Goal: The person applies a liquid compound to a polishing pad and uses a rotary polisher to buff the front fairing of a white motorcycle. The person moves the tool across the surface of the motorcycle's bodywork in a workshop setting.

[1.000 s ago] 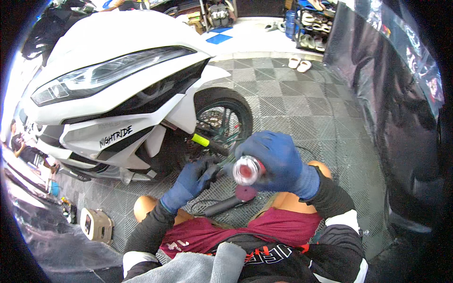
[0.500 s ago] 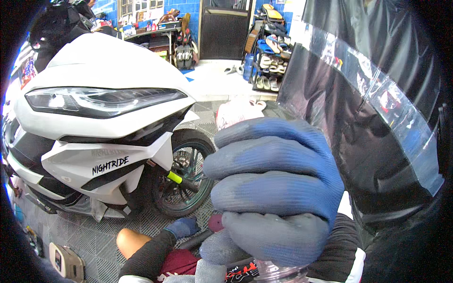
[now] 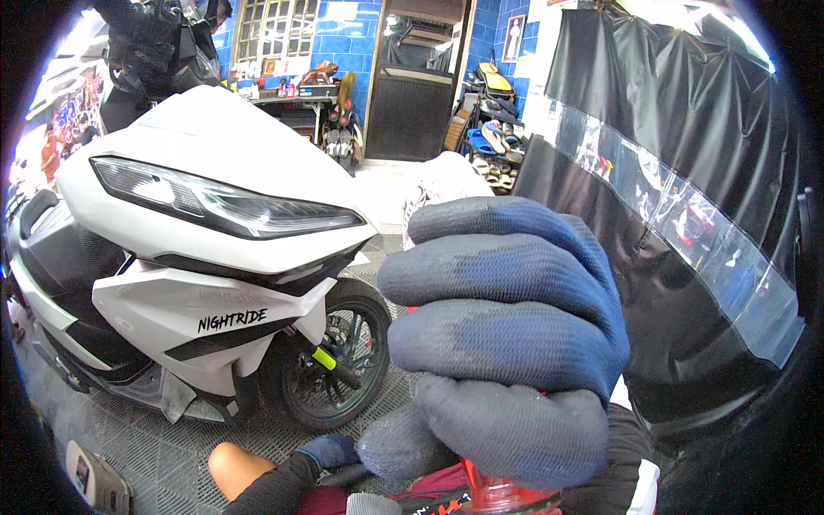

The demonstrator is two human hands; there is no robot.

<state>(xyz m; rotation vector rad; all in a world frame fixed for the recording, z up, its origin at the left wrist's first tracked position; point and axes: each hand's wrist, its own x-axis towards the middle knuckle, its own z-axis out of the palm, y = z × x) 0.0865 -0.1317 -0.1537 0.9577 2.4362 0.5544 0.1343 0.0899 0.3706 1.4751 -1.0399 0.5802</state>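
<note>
Head view. Your gloved right hand (image 3: 506,343), close before the camera, has its fingers curled and clamped around a bottle (image 3: 511,498), whose red-tinted end shows beneath. Half a second earlier that end looked clear; a second earlier the bottle was low, over the floor (image 3: 189,463) near the front wheel (image 3: 369,343). The handling thus appears to have shifted from wheel height toward your head, the fist now covering mid-view. Your gloved left hand (image 3: 330,451) is low, beside your bent knee (image 3: 227,470); whether its fingers are apart or together cannot be told. The white scooter (image 3: 215,189) bounds the floor's left edge, the black curtain (image 3: 687,343) its right; open room shows between wheel and knee.
</note>
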